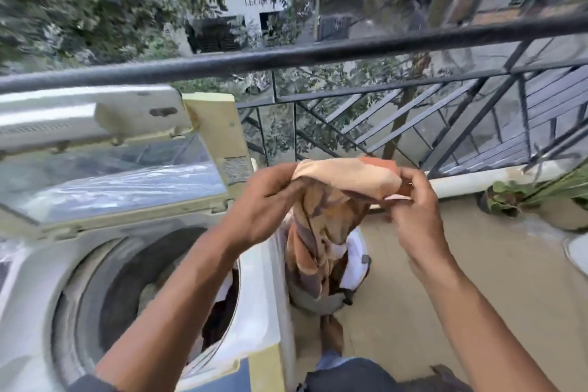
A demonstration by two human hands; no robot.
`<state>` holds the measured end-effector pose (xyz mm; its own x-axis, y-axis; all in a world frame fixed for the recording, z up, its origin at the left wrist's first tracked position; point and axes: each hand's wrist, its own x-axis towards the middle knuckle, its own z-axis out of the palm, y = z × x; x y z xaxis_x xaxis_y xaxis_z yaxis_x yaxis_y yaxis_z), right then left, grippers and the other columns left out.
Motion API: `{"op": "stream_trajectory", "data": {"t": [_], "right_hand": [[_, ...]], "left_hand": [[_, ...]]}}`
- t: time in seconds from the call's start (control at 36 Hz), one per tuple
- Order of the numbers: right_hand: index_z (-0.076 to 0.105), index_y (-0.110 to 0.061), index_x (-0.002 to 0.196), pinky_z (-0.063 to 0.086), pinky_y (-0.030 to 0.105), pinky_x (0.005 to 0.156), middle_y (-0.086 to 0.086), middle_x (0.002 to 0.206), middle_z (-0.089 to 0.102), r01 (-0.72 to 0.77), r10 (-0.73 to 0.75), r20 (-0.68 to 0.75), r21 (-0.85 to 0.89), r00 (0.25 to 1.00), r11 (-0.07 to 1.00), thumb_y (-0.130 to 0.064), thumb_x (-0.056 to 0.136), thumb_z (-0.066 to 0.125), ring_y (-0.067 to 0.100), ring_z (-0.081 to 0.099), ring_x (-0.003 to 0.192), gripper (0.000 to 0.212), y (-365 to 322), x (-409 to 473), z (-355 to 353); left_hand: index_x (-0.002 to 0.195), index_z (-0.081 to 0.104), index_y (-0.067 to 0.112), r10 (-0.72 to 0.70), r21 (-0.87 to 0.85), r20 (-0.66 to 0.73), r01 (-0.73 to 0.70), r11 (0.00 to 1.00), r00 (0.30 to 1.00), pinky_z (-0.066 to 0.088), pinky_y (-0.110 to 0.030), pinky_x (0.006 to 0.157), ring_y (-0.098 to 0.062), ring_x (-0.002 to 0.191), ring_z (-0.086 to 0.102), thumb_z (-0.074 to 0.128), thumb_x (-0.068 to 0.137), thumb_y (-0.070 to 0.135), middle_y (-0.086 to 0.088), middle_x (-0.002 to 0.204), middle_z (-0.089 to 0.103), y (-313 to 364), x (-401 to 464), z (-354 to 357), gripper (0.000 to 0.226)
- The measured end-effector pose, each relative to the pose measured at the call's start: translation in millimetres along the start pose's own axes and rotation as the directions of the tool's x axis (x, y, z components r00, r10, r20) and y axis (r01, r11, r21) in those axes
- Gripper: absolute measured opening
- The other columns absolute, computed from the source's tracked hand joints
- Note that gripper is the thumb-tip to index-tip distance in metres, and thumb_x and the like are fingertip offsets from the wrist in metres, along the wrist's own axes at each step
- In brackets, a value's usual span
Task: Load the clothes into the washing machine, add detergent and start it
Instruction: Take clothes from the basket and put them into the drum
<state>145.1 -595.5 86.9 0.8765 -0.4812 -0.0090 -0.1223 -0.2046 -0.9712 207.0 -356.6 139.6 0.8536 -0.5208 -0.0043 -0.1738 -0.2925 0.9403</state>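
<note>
Operator: Both hands are on the cloth. Confirm the grip.

Guide: Your left hand (265, 200) has its fingers curled round the upper fold of the orange patterned garment (331, 200). Your right hand (413, 204) pinches the opposite end between thumb and fingertips. Neither hand is released.

Operator: How will it handle?

Guide: It looks thin, soft and light. It drapes limply below your hands, so expect it to sag and trail. Take hold at the bunched top edge, as you do now, and gather the hanging length before you move it.

Operator: Where does it sit?

Guide: It hangs just right of the washing machine (264, 302), above the laundry basket (358, 251) on the floor. The drum (127, 296) lies open to your left, with dark clothes already inside, and the lid (105, 175) stands raised behind it. Beyond, 1 black railing (318, 52) crosses the view.
</note>
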Motion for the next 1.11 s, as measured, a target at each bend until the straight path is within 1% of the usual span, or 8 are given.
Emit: {"op": "stream_trajectory", "data": {"t": [0.17, 0.31, 0.39, 0.58, 0.69, 0.83, 1.0, 1.11], "right_hand": [[0.022, -0.036, 0.159, 0.049, 0.046, 0.105, 0.008, 0.148, 0.048, 0.098, -0.008, 0.267, -0.327, 0.964, 0.940, -0.047, 0.069, 0.091, 0.026, 0.050, 0.132, 0.113, 40, 19, 15], [0.070, -0.056, 0.099, 0.051, 0.033, 0.086, -0.005, 0.112, 0.072, 0.152, 0.030, 0.412, -0.403, 0.911, 0.903, -0.009, 0.079, 0.080, 0.022, 0.065, 0.109, 0.052, 57, 43, 27], [0.072, -0.022, 0.094, 0.050, 0.036, 0.077, -0.003, 0.089, 0.075, -0.054, 0.120, 0.259, -0.245, 0.958, 0.968, -0.007, 0.099, 0.055, 0.015, 0.064, 0.083, 0.023, 49, 57, 19], [0.069, -0.020, 0.088, 0.049, 0.030, 0.062, 0.004, 0.077, 0.070, -0.028, 0.011, 0.063, 0.271, 0.998, 0.962, -0.003, 0.098, 0.043, 0.018, 0.063, 0.068, 0.033, -62, 73, -30], [0.062, -0.016, 0.085, 0.048, 0.024, 0.057, 0.003, 0.069, 0.059, 0.014, -0.119, 0.182, 0.496, 0.976, 0.868, 0.001, 0.094, 0.044, 0.014, 0.055, 0.062, 0.026, -116, 65, -28], [0.054, -0.011, 0.086, 0.047, 0.026, 0.058, 0.009, 0.072, 0.049, -0.118, -0.184, 0.400, 0.621, 0.898, 0.775, 0.000, 0.099, 0.043, 0.017, 0.051, 0.061, 0.020, -134, 45, -4], [0.055, -0.017, 0.085, 0.052, 0.027, 0.067, 0.000, 0.076, 0.053, -0.384, -0.197, 0.570, 0.732, 0.798, 0.562, -0.012, 0.106, 0.046, 0.010, 0.056, 0.067, 0.024, -123, 30, 8], [0.062, -0.014, 0.108, 0.057, 0.030, 0.081, 0.004, 0.094, 0.070, -0.243, -0.140, 0.498, 0.627, 0.856, 0.740, -0.025, 0.101, 0.053, 0.015, 0.067, 0.086, 0.017, -102, 35, -4]], "left_hand": [[0.098, 0.072, 0.026, 0.106, -0.116, 0.064, -0.099, 0.988, 0.992, 0.048, -0.042, 0.086, -0.014, 0.092, 0.062, 0.049, 0.106, 0.027, 0.003, 0.095, 0.070, 39, -4, -7, 0.024], [0.098, 0.065, 0.007, 0.152, -0.198, 0.031, -0.143, 0.970, 0.988, 0.049, -0.018, 0.077, -0.004, 0.084, 0.060, 0.043, 0.108, 0.015, 0.007, 0.090, 0.066, 46, -5, -10, 0.025], [0.088, 0.064, 0.015, 0.076, -0.202, -0.083, -0.091, 0.975, 0.994, 0.048, -0.014, 0.069, 0.003, 0.074, 0.061, 0.043, 0.111, 0.011, 0.016, 0.077, 0.069, 33, -6, -14, 0.031], [0.096, 0.070, 0.016, -0.193, 0.048, -0.434, 0.237, 0.970, 0.880, 0.053, -0.043, 0.083, -0.022, 0.088, 0.067, 0.045, 0.093, 0.056, 0.001, 0.093, 0.074, -25, -7, -12, 0.047], [0.101, 0.063, 0.030, -0.285, -0.047, -0.286, 0.283, 0.958, 0.915, 0.054, -0.033, 0.086, -0.011, 0.097, 0.065, 0.057, 0.092, 0.041, 0.003, 0.106, 0.071, -29, -8, 16, 0.016], [0.147, 0.041, 0.026, -0.272, -0.008, 0.034, 0.272, 0.962, 0.962, 0.051, -0.010, 0.093, 0.002, 0.115, 0.061, 0.080, 0.080, 0.012, 0.022, 0.129, 0.060, -35, -14, 53, 0.079], [0.115, 0.072, 0.013, -0.407, -0.067, -0.041, 0.404, 0.912, 0.912, 0.060, -0.051, 0.094, -0.025, 0.100, 0.074, 0.064, 0.089, 0.025, -0.008, 0.108, 0.077, -42, -14, 80, 0.029], [0.087, 0.070, 0.032, -0.345, -0.273, -0.232, 0.279, 0.921, 0.910, 0.056, -0.015, 0.066, 0.005, 0.070, 0.063, 0.068, 0.080, 0.008, 0.020, 0.077, 0.073, -29, -5, 76, 0.025]]}}
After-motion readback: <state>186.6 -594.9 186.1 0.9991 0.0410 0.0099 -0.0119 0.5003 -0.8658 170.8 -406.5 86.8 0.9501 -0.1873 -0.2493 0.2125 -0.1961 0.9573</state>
